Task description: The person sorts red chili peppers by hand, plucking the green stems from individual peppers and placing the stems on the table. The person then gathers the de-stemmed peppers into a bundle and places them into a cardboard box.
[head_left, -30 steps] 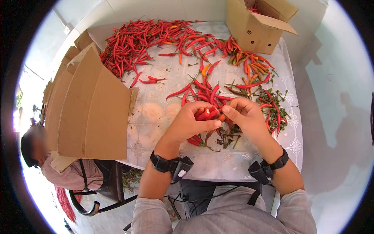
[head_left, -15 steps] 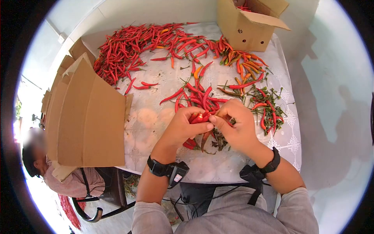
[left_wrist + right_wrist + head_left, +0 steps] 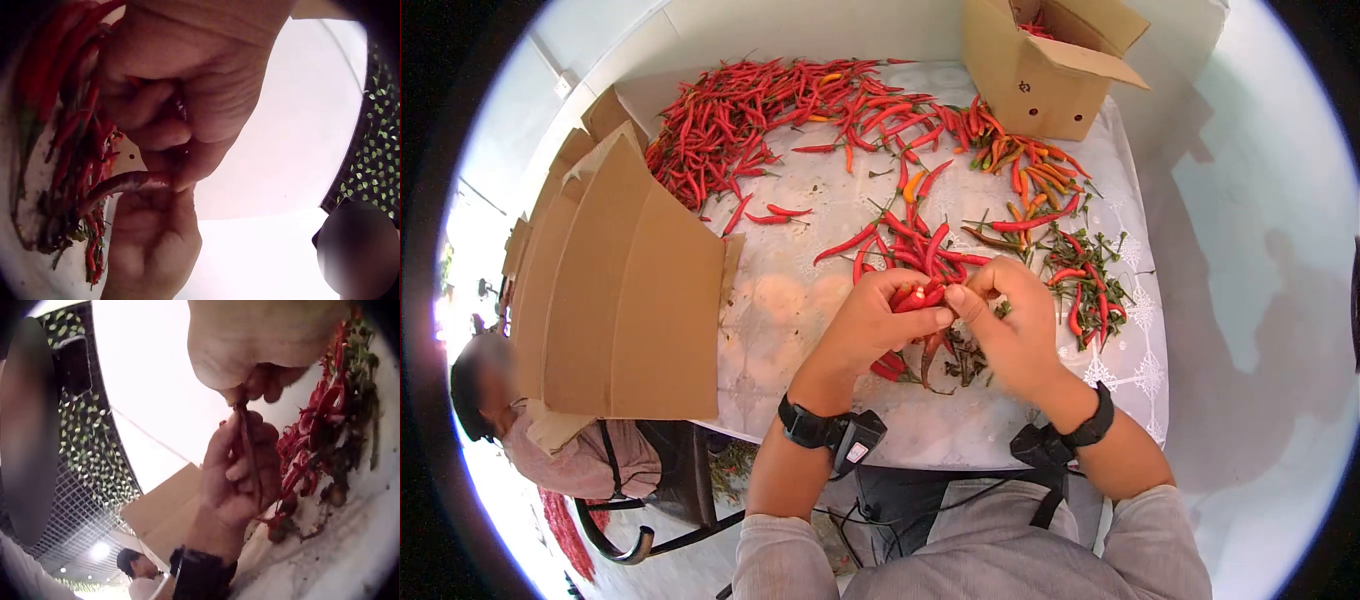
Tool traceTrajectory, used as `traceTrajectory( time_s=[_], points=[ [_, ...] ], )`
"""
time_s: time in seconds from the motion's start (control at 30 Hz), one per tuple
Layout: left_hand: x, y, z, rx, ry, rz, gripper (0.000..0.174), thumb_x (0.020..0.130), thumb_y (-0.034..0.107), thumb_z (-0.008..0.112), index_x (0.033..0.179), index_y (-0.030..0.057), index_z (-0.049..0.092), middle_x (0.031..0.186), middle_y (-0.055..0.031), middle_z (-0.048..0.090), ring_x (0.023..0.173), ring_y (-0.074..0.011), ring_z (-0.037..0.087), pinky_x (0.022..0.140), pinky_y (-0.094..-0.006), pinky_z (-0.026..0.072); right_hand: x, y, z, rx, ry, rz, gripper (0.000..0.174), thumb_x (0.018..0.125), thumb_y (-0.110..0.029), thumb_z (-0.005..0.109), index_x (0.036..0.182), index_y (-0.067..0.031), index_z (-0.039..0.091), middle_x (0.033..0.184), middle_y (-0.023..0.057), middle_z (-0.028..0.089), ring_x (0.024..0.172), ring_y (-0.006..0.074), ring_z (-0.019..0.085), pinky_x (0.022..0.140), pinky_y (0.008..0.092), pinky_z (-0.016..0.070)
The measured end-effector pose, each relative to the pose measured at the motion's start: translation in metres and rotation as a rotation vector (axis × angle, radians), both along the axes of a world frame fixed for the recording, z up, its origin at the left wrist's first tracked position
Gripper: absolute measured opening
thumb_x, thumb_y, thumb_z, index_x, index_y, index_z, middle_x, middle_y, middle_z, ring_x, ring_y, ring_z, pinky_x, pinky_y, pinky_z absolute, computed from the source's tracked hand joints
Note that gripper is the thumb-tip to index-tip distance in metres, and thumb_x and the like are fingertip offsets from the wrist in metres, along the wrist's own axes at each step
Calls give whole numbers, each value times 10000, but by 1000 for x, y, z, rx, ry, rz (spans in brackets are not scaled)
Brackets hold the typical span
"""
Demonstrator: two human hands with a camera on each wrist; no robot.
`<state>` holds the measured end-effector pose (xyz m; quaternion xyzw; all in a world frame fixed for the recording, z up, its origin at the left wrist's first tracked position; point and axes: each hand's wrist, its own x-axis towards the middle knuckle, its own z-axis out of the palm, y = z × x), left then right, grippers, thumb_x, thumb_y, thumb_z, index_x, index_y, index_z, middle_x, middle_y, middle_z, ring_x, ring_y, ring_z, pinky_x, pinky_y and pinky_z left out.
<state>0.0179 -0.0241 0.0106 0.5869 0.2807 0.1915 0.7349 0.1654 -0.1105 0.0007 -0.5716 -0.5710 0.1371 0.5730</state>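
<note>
My left hand [image 3: 865,320] grips several red chillies [image 3: 913,299], their blunt ends showing between thumb and fingers. Against its thumb tip, my right hand [image 3: 1020,325] pinches the end of a chilli with thumb and forefinger. In the left wrist view that curved, dark red chilli [image 3: 128,182] sticks out from where the fingertips meet. The right wrist view shows the chilli [image 3: 251,450] hanging below the right fingertips, across the left palm. Just beyond the hands lies a small heap of red chillies [image 3: 915,243] on the patterned white tablecloth [image 3: 775,340].
A large pile of red chillies [image 3: 725,125] covers the far left. Orange and green chillies [image 3: 1040,170] lie before an open cardboard box [image 3: 1035,85]. Green stems [image 3: 1115,290] with some chillies are at the right. A cardboard sheet [image 3: 630,290] stands left; a person [image 3: 580,450] sits beyond.
The right hand has come in closer to the left and turned, its fingertips now against the left thumb. The left hand keeps its chillies. The head view has shifted slightly.
</note>
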Motion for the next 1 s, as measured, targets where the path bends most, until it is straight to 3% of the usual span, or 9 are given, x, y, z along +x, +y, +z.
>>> traceTrajectory(
  time_s=[0.03, 0.1, 0.43, 0.5, 0.6, 0.67, 0.8, 0.9, 1.0],
  points=[
    [0, 0, 2, 56, 40, -15, 151, 737, 137, 700, 831, 56, 615, 607, 72, 515, 471, 1, 376, 417, -165, 262, 3, 1, -4, -2, -1, 5, 143, 742, -129, 663, 683, -70, 546, 628, 21, 512, 598, 170, 493, 534, 280, 350],
    [-1, -1, 0, 110, 81, -28, 147, 737, 127, 698, 824, 48, 610, 617, 72, 516, 485, 2, 382, 428, -166, 272, 10, 5, -14, -333, 640, 327, 204, 829, -212, 614, 699, -68, 550, 650, -13, 550, 583, 91, 476, 532, 228, 335],
    [3, -1, -14, 106, -34, -77, 139, 733, 123, 689, 802, 43, 598, 633, 43, 536, 489, -24, 431, 480, -171, 342, 26, 6, -5, -397, 1069, 418, 181, 837, -263, 601, 800, -86, 600, 696, -29, 573, 627, 31, 483, 562, 195, 349],
    [1, 2, -11, 83, -25, -83, 134, 736, 115, 684, 799, 40, 592, 641, 35, 545, 496, -31, 449, 500, -177, 362, 37, 6, 6, -320, 767, -3, 155, 838, -235, 598, 824, -81, 605, 711, -21, 584, 665, 62, 523, 612, 208, 388],
    [-7, 6, -3, 150, 55, 41, 124, 743, 89, 668, 821, 38, 587, 636, 33, 540, 470, -28, 429, 460, -167, 339, 79, 7, -1, -134, 471, -227, 95, 813, -147, 601, 849, -59, 606, 759, 16, 595, 719, 130, 550, 677, 248, 417],
    [-15, 9, 1, 73, -80, 233, 169, 731, 157, 695, 829, 48, 610, 616, 60, 535, 452, -10, 405, 401, -159, 291, 95, 4, 5, 77, -237, -768, 101, 759, -68, 604, 857, -43, 609, 796, 64, 588, 792, 213, 551, 721, 294, 423],
    [-44, -7, 24, 89, -258, 461, 192, 721, 100, 679, 877, 34, 588, 656, 37, 532, 439, -8, 356, 400, -162, 257, 92, 1, 2, 101, -555, -780, 159, 704, -50, 627, 863, -52, 619, 827, 100, 578, 833, 272, 533, 746, 340, 425],
    [-101, -33, 15, 129, -397, 591, 187, 776, 15, 576, 949, 46, 512, 809, -14, 532, 440, -24, 368, 376, -151, 271, 71, 12, -12, -55, -643, -373, 151, 701, -92, 644, 850, -66, 638, 836, 109, 574, 812, 288, 521, 730, 376, 427],
    [-175, -65, 4, 76, -660, 667, 168, 814, 44, 563, 972, 58, 509, 798, -13, 520, 432, -35, 353, 365, -159, 261, 61, 18, -29, -174, -710, -336, 131, 708, -105, 640, 830, -58, 640, 816, 112, 566, 811, 297, 525, 717, 384, 431]
  ],
)
